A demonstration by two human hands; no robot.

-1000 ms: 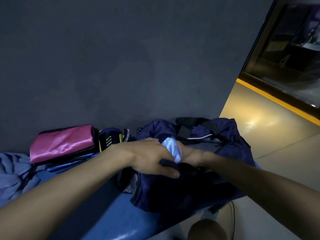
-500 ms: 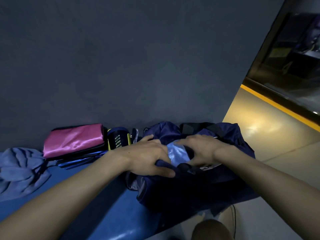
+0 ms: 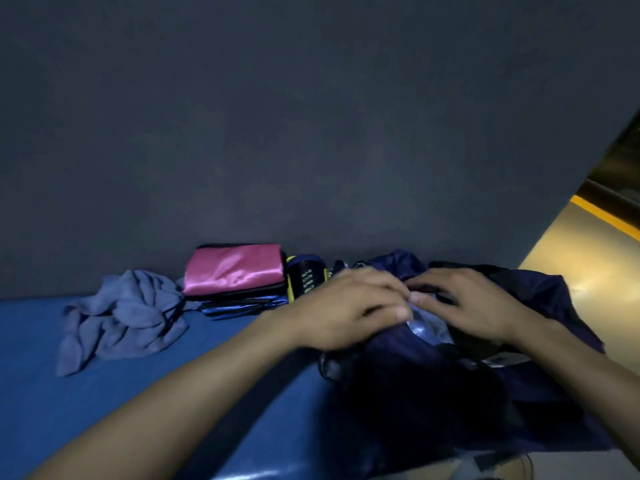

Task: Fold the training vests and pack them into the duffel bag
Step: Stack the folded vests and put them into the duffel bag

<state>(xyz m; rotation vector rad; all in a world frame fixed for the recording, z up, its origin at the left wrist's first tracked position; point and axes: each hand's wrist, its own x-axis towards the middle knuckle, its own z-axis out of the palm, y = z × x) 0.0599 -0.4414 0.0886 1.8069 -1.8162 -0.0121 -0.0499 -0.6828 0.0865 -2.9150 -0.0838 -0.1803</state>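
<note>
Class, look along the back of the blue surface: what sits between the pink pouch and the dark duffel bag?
In the head view, a dark cylinder with yellow trim stands between the pink pouch and the duffel bag, close beside the pouch.

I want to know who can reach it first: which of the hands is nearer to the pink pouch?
Left. The left hand is just right of the pink pouch, with a dark can between. The right hand lies farther right, over the duffel bag.

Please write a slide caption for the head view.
Both hands press a light-blue vest into the navy duffel bag.
</note>
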